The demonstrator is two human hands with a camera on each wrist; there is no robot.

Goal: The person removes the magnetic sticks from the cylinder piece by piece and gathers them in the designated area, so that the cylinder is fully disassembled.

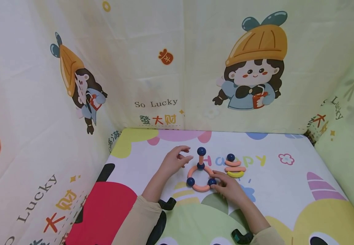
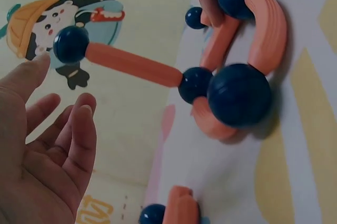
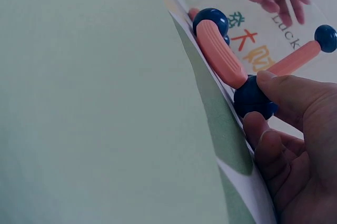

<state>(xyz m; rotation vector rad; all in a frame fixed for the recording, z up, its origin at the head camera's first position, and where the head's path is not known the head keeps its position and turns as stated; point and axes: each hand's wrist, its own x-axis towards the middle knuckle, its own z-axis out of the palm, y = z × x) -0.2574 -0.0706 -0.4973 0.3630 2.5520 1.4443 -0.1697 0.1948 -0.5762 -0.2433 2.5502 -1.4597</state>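
Note:
A ring of curved orange rods [image 1: 201,188] joined by three dark blue balls lies on the mat; these look like magnetic building sticks and balls. From its far ball rises a straight orange rod [image 2: 134,65], topped by another dark blue ball [image 1: 201,151]. My right hand [image 1: 230,187] pinches the ring's right-hand ball [image 3: 253,97] between thumb and fingers. To the left of the upright rod is my left hand [image 1: 173,162], its fingers loosely bent with nothing in them. In the left wrist view, that hand [image 2: 50,155] appears near the top ball, apparently apart from it.
Right of the ring, a loose dark blue ball [image 1: 230,157], two orange rods [image 1: 235,169] and a curved yellow rod [image 1: 235,175] lie grouped. Printed cloth walls [image 1: 195,78] enclose the patterned mat [image 1: 293,183] at the back and sides. Each wrist wears a black mount [image 1: 242,236].

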